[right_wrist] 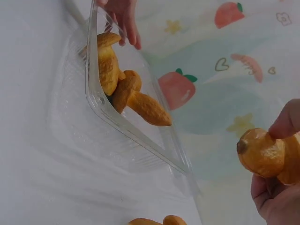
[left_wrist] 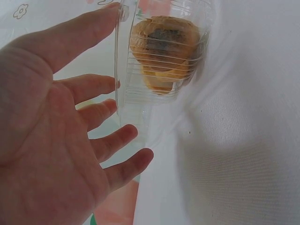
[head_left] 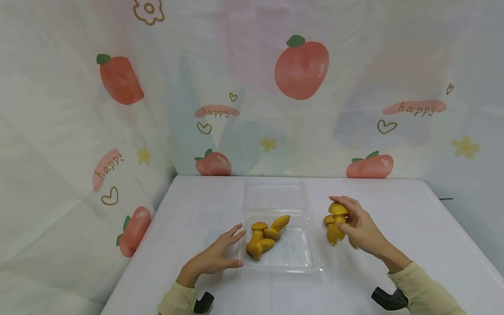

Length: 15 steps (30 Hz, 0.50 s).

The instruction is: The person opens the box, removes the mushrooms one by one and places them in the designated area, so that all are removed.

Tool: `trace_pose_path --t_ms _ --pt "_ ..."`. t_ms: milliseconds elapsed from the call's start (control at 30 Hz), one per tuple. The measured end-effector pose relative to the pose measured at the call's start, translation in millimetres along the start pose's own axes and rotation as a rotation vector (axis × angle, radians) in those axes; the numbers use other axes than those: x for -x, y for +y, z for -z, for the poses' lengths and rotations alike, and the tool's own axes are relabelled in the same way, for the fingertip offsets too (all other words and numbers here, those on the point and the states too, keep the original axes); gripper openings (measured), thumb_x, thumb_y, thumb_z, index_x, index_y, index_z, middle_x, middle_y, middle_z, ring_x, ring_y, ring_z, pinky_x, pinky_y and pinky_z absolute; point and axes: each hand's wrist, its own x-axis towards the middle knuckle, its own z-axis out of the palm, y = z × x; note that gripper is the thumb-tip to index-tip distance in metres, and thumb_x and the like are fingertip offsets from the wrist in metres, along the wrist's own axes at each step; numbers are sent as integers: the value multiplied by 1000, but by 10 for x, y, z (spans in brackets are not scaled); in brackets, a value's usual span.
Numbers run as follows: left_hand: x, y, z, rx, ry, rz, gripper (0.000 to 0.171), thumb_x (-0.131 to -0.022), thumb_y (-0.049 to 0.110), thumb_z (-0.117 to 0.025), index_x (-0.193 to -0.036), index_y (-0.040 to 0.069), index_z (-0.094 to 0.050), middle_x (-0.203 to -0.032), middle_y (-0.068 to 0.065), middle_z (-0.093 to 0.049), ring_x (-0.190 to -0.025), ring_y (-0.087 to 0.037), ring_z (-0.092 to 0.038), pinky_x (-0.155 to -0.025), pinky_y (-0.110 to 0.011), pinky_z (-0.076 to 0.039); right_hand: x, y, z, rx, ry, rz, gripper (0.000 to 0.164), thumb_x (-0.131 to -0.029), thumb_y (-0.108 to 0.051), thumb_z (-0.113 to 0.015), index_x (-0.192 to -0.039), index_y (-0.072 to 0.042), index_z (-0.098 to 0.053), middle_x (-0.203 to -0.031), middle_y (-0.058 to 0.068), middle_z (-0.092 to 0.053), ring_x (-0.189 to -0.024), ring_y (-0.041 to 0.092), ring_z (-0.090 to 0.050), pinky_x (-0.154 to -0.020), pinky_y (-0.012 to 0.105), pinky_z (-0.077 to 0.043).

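A clear plastic clamshell box (head_left: 303, 245) stands on the table with its lid (head_left: 274, 197) folded back. Several yellow-brown model mushrooms (head_left: 278, 224) lie in its left part. My left hand (head_left: 216, 256) is at the box's left side, its thumb and fingers spread along the rim in the left wrist view. To the right of the box, my right hand (head_left: 364, 229) grips a mushroom (head_left: 337, 208) between thumb and fingers; its rounded stem end (right_wrist: 260, 152) shows in the right wrist view. More mushrooms (head_left: 331, 234) lie just below that hand, partly hidden by it.
A white cloth covers the table (head_left: 204, 201). Behind it and to the left hangs a curtain (head_left: 252, 57) printed with fruit, hearts and flowers. A black wrist piece (head_left: 390, 299) sits at the right sleeve, another (head_left: 204, 302) at the left.
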Motion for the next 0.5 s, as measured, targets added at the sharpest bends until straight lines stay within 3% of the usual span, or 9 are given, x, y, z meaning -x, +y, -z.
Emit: trace_pose_path --t_ms 233,500 --pt "-1 -3 -1 -1 0 -2 84 -91 26 -76 -160 9 -30 -172 -13 -10 -157 -41 -12 -119 -69 -21 67 58 126 -12 46 30 54 -91 13 -63 -141 5 -44 -127 -11 -54 -107 -4 -58 -88 8 -51" --pt "1 -9 7 -1 -5 -11 84 -92 27 -76 -160 8 -30 -172 -14 -10 -156 -42 -13 -119 -70 -22 149 179 258 75 66 44 58 -87 14 -68 -140 7 -46 -133 -19 -50 -110 -9 -53 -91 2 -45"
